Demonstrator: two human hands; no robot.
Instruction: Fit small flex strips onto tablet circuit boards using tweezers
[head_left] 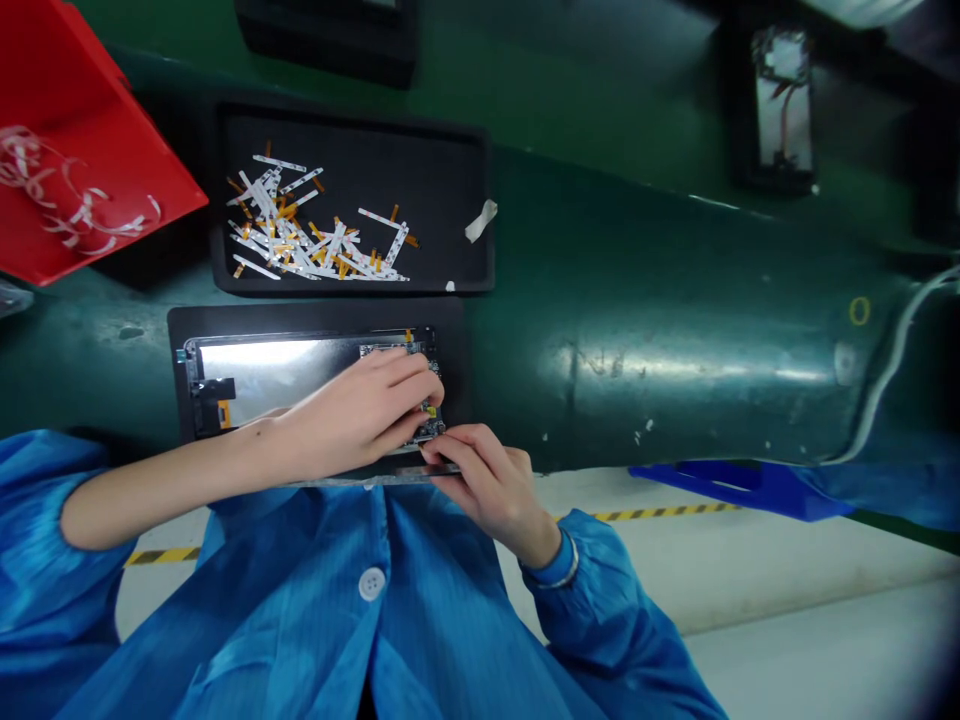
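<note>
An opened tablet-like device (pixel 270 360) with a silvery back lies in a black tray (pixel 450 320) in front of me. Its circuit board (pixel 433 428) is at the right end, partly covered by my fingers. From the left, my left hand (pixel 390 400) reaches over that board, fingers curled down onto it; whatever they pinch is hidden. At the board's near right corner is my right hand (pixel 491 480), thumb and forefinger closed together at the tray's near edge. Anything between those fingertips is too small to name.
Behind the device, a second black tray (pixel 442 150) holds a pile of white and orange flex strips (pixel 300 235). A red bin (pixel 82 130) with white scraps stands at the left. Far right is a black fixture (pixel 780 110); a white cable (pixel 892 370) crosses the green mat.
</note>
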